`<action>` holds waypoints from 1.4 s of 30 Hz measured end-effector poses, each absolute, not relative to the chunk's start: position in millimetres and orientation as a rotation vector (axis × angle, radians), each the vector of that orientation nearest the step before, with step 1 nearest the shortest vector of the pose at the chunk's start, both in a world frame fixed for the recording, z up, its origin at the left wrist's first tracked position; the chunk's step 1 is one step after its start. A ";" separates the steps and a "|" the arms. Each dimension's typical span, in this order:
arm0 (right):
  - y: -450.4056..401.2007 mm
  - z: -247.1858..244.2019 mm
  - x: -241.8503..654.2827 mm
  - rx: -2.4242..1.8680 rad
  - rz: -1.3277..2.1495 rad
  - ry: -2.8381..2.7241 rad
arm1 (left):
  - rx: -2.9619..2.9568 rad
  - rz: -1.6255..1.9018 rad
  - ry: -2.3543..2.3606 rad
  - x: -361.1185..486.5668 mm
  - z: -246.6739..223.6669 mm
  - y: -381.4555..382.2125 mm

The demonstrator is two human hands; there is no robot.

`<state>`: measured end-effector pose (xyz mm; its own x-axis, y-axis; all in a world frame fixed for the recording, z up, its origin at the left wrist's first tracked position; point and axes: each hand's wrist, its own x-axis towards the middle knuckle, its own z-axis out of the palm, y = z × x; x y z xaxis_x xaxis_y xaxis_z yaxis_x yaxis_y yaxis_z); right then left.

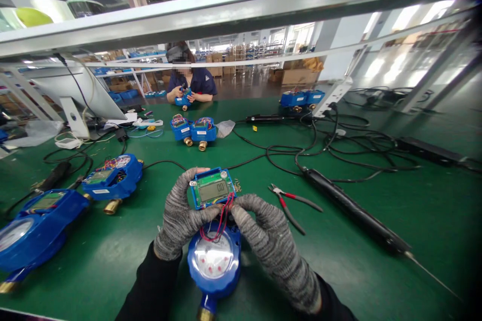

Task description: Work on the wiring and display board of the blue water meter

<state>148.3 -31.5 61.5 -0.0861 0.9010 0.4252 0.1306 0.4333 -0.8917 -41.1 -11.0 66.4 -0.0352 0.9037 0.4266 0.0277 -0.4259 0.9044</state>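
At frame centre, a circuit board (212, 188) was gripped by the left hand (179, 218) and right hand (269, 241) above an open water meter (214, 261); pliers (289, 203) lay just right

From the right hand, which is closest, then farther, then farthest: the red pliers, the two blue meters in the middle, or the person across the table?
1. Red pliers, just right of the right hand.
2. Two blue meters, mid-table, ahead.
3. Person across the table, far side.

gloved left hand (179, 218) and right hand (269, 241) raised side by side, fingers curled in grip
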 end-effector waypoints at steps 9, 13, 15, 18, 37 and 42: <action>-31.6 63.7 145.0 -1.013 0.937 -1.477 | 1.646 1.561 1.124 -36.7 68.7 -15.3; -31.0 66.0 146.1 -1.028 0.941 -1.493 | 1.690 1.568 1.189 -38.1 69.1 -15.5; -31.3 66.9 147.7 -1.023 0.954 -1.500 | 1.718 1.566 1.207 -38.8 68.7 -15.4; -31.9 67.5 150.8 -1.005 0.969 -1.510 | 1.737 1.574 1.212 -39.2 68.2 -15.4; -45.6 71.9 147.8 -0.824 0.364 -1.794 | 2.030 1.594 1.498 -36.0 68.8 -14.7; -37.8 68.6 146.1 -0.988 0.443 -1.684 | 1.789 1.620 1.413 -35.3 65.8 -13.1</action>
<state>146.1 -37.8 68.6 -0.0728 0.7898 0.6090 0.3877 0.5850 -0.7124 -35.3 -13.1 65.8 -0.1469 0.8230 0.5488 0.4316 -0.4459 0.7842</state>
